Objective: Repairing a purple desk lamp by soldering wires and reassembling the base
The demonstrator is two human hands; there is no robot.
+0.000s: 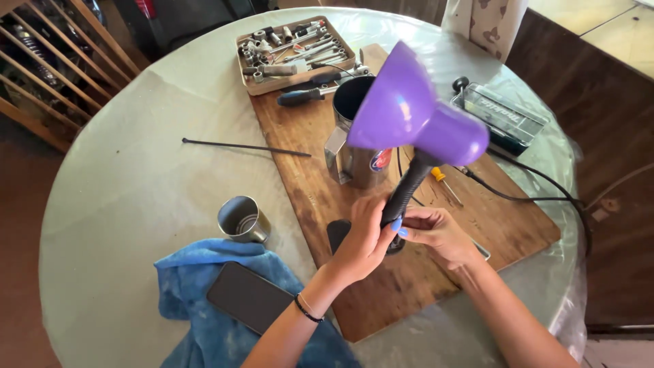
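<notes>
Both hands grip the black flexible neck (403,194) of the purple desk lamp (415,116) at board centre: left hand (364,242) wrapped around it, right hand (436,235) pinching its base, apparently steadying it upright. At 12 o'clock, a tray (255,85) holds sockets and wrenches. At 9 o'clock, 1 metal cup (242,219) appears empty.

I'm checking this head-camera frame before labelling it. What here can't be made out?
- Lamp base: head view, mostly hidden behind the left hand and right hand.
- Purple lamp shade: motion-blurred; its inside faces away.
- Tool tray: pieces too small to identify.
- Blue cloth: cut off by the bottom edge.
</notes>
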